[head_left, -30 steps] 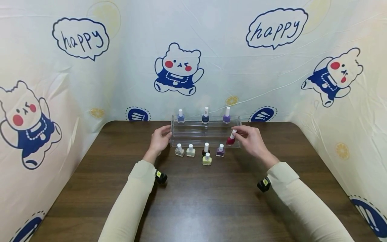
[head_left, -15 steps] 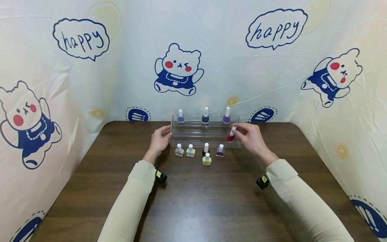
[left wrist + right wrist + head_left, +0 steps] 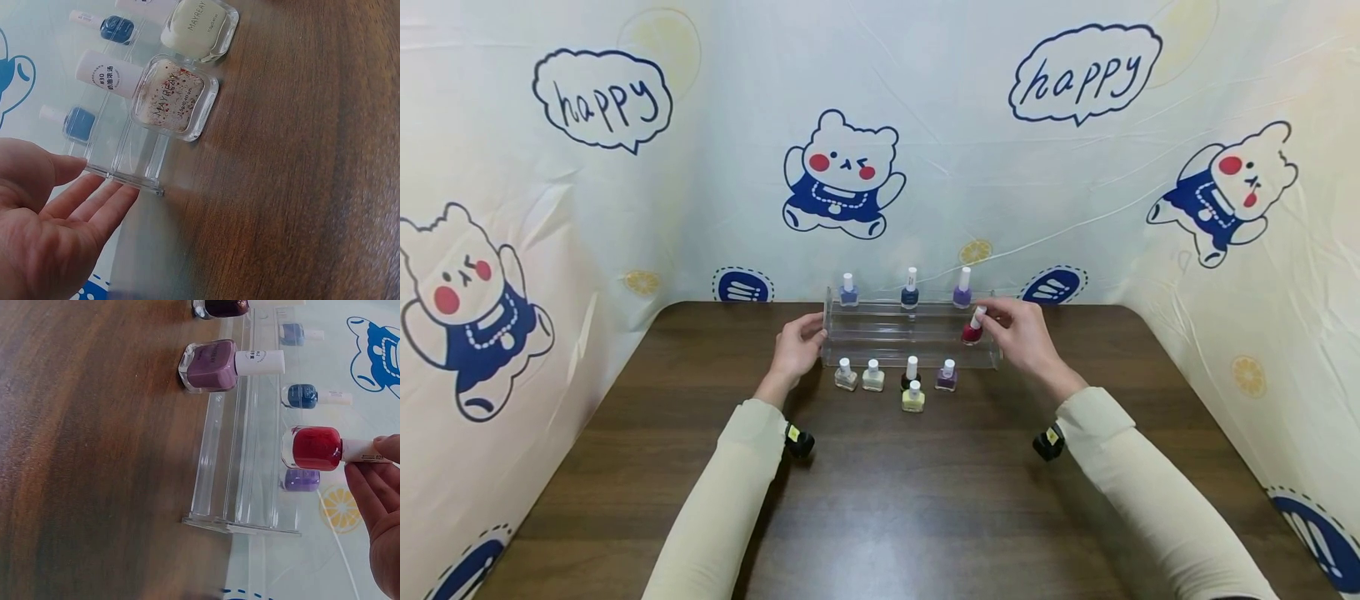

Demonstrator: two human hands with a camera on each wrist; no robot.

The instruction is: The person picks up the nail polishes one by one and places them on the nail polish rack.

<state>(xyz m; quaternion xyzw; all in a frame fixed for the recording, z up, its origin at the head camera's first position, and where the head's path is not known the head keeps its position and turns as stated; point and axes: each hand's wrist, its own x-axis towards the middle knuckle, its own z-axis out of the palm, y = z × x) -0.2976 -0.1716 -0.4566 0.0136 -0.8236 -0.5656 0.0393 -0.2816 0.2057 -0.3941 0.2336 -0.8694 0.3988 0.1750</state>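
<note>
My right hand (image 3: pixel 1022 333) pinches a red nail polish bottle (image 3: pixel 972 332) by its white cap. In the right wrist view the red bottle (image 3: pixel 315 449) hangs tilted before the clear stepped rack (image 3: pixel 215 462), partly covering a light purple bottle (image 3: pixel 302 480). My left hand (image 3: pixel 796 346) touches the left end of the rack (image 3: pixel 865 337); in the left wrist view its fairly straight fingers (image 3: pixel 109 209) rest against the end panel. Along the rack's top step stand a light blue bottle (image 3: pixel 848 292), a dark blue one (image 3: pixel 910 293) and the light purple one.
In front of the rack, on the brown table (image 3: pixel 880 492), stand a speckled bottle (image 3: pixel 846 375), a cream one (image 3: pixel 872 375), a dark one (image 3: pixel 907 377), a yellow one (image 3: pixel 913 398) and a dull purple one (image 3: pixel 946 377). A printed cloth (image 3: pixel 940 200) hangs behind.
My right hand has lifted the red bottle, moving it away from me from before the rack's lowest step to a higher step. My left hand has stayed at the rack's end.
</note>
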